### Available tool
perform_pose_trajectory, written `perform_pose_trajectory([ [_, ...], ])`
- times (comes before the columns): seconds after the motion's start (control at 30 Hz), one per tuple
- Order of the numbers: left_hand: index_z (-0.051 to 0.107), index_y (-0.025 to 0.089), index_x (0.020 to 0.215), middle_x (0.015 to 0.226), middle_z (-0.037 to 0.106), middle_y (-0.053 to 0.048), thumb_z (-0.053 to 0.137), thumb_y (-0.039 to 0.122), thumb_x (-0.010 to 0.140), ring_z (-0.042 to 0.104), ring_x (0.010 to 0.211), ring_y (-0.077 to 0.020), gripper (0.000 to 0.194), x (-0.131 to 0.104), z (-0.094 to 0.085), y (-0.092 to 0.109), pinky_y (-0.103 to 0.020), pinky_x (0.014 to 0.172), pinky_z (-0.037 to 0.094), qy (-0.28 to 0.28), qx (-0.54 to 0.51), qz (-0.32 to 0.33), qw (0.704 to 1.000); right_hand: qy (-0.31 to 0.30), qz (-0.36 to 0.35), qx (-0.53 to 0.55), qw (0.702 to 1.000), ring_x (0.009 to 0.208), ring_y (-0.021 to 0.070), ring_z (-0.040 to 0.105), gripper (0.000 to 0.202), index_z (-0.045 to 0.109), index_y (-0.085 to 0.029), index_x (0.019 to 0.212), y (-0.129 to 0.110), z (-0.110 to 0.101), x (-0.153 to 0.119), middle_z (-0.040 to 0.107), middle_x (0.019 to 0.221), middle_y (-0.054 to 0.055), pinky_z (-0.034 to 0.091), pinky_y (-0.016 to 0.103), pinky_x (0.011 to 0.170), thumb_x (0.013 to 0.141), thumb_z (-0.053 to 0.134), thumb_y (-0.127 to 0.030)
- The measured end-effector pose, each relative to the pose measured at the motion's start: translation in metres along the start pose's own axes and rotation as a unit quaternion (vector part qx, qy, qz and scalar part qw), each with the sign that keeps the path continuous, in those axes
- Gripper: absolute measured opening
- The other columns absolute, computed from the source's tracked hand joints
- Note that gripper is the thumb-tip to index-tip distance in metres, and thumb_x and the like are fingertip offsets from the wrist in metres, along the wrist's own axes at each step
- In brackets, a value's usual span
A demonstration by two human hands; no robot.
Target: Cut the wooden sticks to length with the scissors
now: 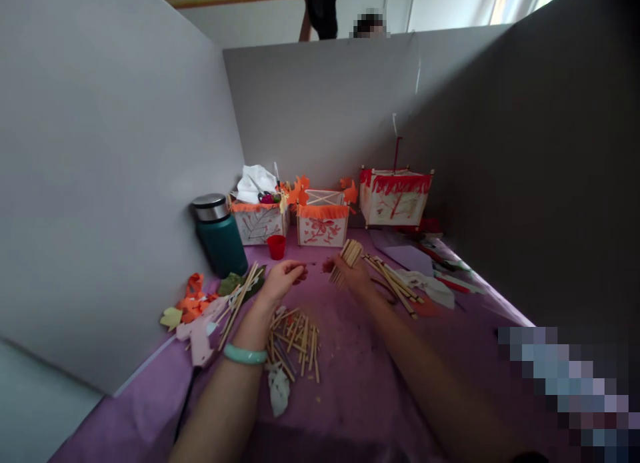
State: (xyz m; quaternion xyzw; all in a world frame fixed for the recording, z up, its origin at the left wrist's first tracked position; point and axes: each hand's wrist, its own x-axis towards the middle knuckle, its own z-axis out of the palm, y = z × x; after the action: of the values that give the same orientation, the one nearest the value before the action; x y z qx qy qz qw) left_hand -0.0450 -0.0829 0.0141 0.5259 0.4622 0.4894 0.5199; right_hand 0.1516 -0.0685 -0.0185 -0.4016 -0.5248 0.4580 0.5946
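My right hand [354,279] is wrapped round a bundle of short wooden sticks [351,251], whose ends stick up above the fingers. Across a small gap, my left hand [283,280] is held with its fingers curled together. Whatever may be in them is hidden. Below the left hand lies a loose pile of similar short sticks [303,339] on the purple cloth [350,383], with a crumpled white tissue [279,389] at its near edge. Longer sticks [395,283] lie to the right of my right hand, and more long sticks [239,306] lie left of my left wrist.
A teal bottle [220,239], a red cup [276,247] and a pink glue gun [199,336] with a cord stand or lie left. Behind are paper lanterns with orange fringe [323,213] and red fringe [397,196]. Grey partitions [320,103] enclose the table. A person's head shows beyond.
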Motion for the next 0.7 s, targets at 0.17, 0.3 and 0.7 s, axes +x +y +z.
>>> perform_pose_trajectory([
  [0.17, 0.068, 0.012, 0.083, 0.077, 0.073, -0.009, 0.084, 0.038, 0.064, 0.067, 0.067, -0.0172, 0.036, 0.001, 0.002, -0.001, -0.030, 0.068, 0.051, 0.016, -0.020, -0.019, 0.999, -0.026, -0.007, -0.125, 0.992, 0.082, 0.0232, 0.070, 0.044, 0.073, -0.020, 0.075, 0.006, 0.010, -0.012, 0.076, 0.082, 0.007, 0.054, 0.039, 0.082, 0.075, 0.067, -0.064],
  [0.3, 0.068, 0.011, 0.083, 0.076, 0.072, -0.008, 0.083, 0.036, 0.064, 0.067, 0.067, -0.0173, 0.034, -0.001, 0.001, -0.001, -0.030, 0.068, 0.052, 0.017, -0.029, -0.011, 0.999, -0.141, -0.012, -0.083, 0.986, 0.087, 0.0235, 0.071, 0.046, 0.077, -0.021, 0.085, 0.005, 0.028, -0.026, 0.077, 0.091, 0.008, 0.055, 0.038, 0.083, 0.081, 0.062, -0.064],
  [0.7, 0.070, 0.013, 0.079, 0.076, 0.072, -0.007, 0.078, 0.034, 0.065, 0.067, 0.070, -0.0177, 0.027, 0.002, -0.004, -0.004, -0.028, 0.064, 0.051, 0.075, -0.022, 0.013, 0.997, -0.121, -0.025, -0.052, 0.991, 0.098, 0.0251, 0.070, 0.052, 0.076, -0.025, 0.090, 0.005, 0.049, -0.031, 0.077, 0.099, 0.005, 0.052, 0.041, 0.092, 0.073, 0.067, -0.073],
])
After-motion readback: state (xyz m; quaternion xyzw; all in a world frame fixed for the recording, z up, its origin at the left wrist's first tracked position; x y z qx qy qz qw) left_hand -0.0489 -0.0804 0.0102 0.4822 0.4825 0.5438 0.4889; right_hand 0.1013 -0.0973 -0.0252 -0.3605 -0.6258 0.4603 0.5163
